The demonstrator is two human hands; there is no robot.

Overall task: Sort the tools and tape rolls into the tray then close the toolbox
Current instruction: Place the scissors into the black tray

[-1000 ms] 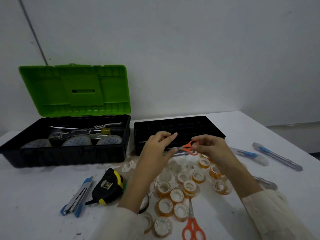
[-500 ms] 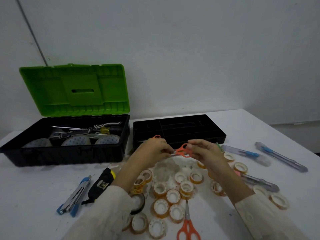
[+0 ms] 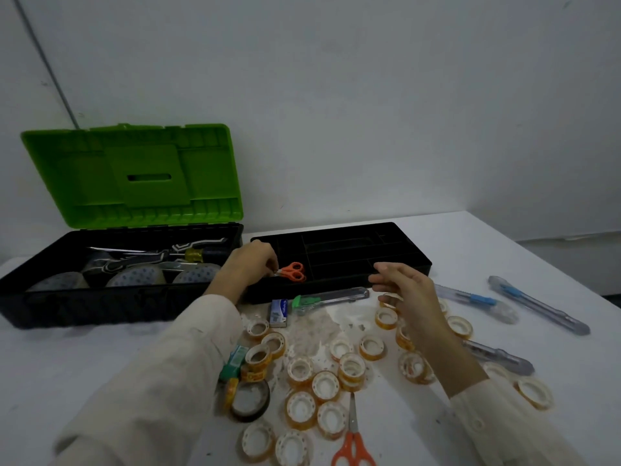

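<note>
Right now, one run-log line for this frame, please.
left hand pinches small scissors in tray | right hand open, empty | toolbox open | tape rolls outside tray

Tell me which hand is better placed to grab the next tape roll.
Right, probably. The right hand is empty and open, hovering directly over loose tape rolls on the table. The left hand is busy inside the tray, pinching the blade end of the small orange scissors.

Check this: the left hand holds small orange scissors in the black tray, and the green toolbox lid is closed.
One error: the head view shows the green toolbox lid standing open. The left hand does hold the small orange scissors in the black tray.
</note>
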